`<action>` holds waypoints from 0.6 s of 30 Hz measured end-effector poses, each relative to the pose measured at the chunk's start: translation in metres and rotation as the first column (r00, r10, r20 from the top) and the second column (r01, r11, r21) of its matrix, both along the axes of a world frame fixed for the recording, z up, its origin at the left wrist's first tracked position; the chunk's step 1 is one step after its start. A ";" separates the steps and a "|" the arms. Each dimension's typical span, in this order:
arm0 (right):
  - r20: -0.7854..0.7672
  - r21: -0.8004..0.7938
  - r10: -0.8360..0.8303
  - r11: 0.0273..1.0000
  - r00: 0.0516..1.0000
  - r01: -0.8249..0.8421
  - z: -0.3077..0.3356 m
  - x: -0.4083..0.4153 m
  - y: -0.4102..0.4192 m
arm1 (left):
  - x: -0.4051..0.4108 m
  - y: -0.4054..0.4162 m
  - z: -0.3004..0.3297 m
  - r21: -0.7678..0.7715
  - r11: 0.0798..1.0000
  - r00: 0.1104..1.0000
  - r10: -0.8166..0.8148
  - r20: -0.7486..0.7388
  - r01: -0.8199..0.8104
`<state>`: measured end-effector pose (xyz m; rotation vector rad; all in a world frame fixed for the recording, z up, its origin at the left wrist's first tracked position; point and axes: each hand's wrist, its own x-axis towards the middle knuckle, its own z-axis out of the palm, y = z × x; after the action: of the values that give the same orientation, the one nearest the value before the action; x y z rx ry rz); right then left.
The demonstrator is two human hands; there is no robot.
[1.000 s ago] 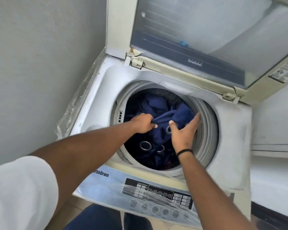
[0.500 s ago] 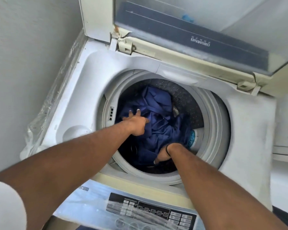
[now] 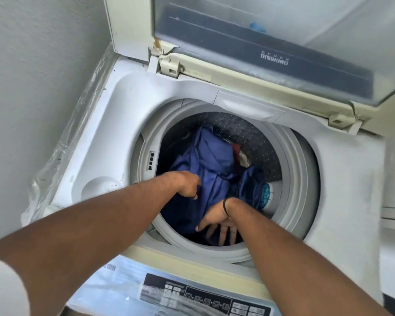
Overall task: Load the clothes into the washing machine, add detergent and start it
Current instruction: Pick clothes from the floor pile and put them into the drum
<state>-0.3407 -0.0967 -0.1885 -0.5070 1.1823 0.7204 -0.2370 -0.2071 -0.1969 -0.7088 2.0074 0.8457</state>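
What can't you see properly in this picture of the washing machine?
All in the head view:
- Left hand: fingers bent down into the blue cloth, so its grip is unclear.
- Drum bottom: covered by the cloth.
- Control panel: cut off by the bottom edge, labels blurred and too small.
- Red and white items: mostly buried behind the cloth.

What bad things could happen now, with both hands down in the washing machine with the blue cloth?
1. The lid stands open right above the arms; if bumped, it might drop onto them.
2. The blue cloth is heaped high on the drum's left side, so the load may spin unevenly unless spread.
3. The left hand and right hand are deep inside, near the control panel; leaning on a button could be risky.
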 end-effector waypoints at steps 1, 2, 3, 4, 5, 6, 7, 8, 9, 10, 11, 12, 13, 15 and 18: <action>-0.012 -0.016 -0.036 0.999 0.999 0.036 0.007 0.000 0.003 | 0.001 0.000 0.003 -0.009 1.000 0.999 0.022 -0.029 -0.023; -0.047 -0.142 -0.029 0.990 0.998 0.022 0.017 -0.001 0.004 | 0.002 0.000 0.005 -0.032 0.998 0.996 0.055 -0.069 -0.057; -0.096 -0.333 -0.037 0.943 0.995 0.003 0.029 -0.004 0.004 | 0.003 0.000 0.008 -0.065 0.994 0.990 0.081 -0.118 -0.089; -0.162 -0.520 -0.082 0.854 0.983 -0.014 0.043 -0.009 0.005 | 0.003 0.000 0.015 -0.101 0.987 0.980 0.103 -0.170 -0.121; -0.203 -0.681 -0.195 0.732 0.959 0.005 0.054 -0.014 0.008 | 0.005 0.001 0.022 -0.126 0.980 0.968 0.123 -0.218 -0.153; -0.185 -0.793 -0.358 0.604 0.915 0.076 0.070 -0.020 0.013 | 0.007 0.003 0.032 -0.135 0.975 0.955 0.135 -0.266 -0.176; -0.120 -0.853 -0.517 0.490 0.847 0.178 0.086 -0.026 0.018 | 0.009 0.005 0.044 -0.125 0.972 0.938 0.150 -0.311 -0.197; -0.045 -0.867 -0.648 0.403 0.760 0.292 0.102 -0.031 0.025 | 0.011 0.009 0.053 -0.094 0.969 0.917 0.182 -0.355 -0.229; 0.019 -0.859 -0.749 0.327 0.662 0.394 0.120 -0.034 0.034 | 0.014 0.014 0.067 -0.049 0.964 0.891 0.222 -0.397 -0.262; 0.079 -0.849 -0.819 0.243 0.569 0.469 0.138 -0.037 0.045 | 0.018 0.021 0.080 0.004 0.953 0.859 0.276 -0.432 -0.304; 0.135 -0.855 -0.865 0.145 0.483 0.499 0.157 -0.037 0.058 | 0.021 0.028 0.094 0.060 0.939 0.824 0.328 -0.462 -0.339; 0.177 -0.872 -0.896 0.048 0.406 0.487 0.175 -0.036 0.072 | 0.024 0.035 0.108 0.118 0.923 0.786 0.375 -0.492 -0.367; 0.214 -0.888 -0.917 -0.040 0.337 0.457 0.188 -0.034 0.087 | 0.026 0.043 0.122 0.179 0.903 0.738 0.424 -0.525 -0.391; 0.300 -0.897 -0.936 -0.212 0.184 0.388 0.212 -0.026 0.123 | 0.029 0.064 0.153 0.280 0.871 0.639 0.487 -0.596 -0.403; 0.406 -0.872 -0.914 -0.384 0.011 0.304 0.238 -0.006 0.171 | 0.029 0.097 0.193 0.385 0.822 0.503 0.564 -0.655 -0.420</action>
<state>-0.3468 0.0747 0.0493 -0.1631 2.1162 -1.4390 -0.2079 -0.1103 -0.0035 -0.9590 2.4113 1.9149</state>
